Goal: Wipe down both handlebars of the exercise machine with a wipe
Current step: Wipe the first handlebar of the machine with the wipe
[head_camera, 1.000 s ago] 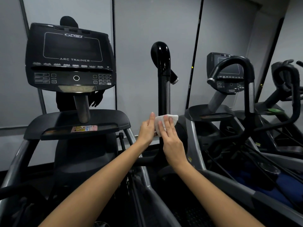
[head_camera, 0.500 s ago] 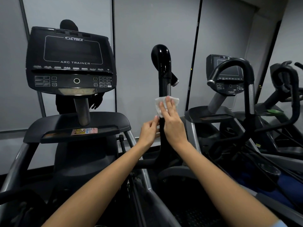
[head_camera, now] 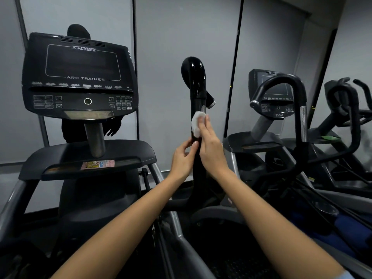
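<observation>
Beside the console (head_camera: pixel 80 77) of the exercise machine, I press a white wipe (head_camera: pixel 196 122) against the upright black handlebar (head_camera: pixel 196 87) with my right hand (head_camera: pixel 211 146), its straight fingers flat on the cloth. My left hand (head_camera: pixel 182 158) sits just below, curled fingertips touching the bar's left side; whether it truly grips I cannot tell. Another machine (head_camera: pixel 281 101) stands to the right.

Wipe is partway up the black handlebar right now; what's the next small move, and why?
Probably slide the right hand and white wipe further up the glossy black upright handlebar: its curved top above the wipe looks untouched. The left hand steadies the post below.
</observation>
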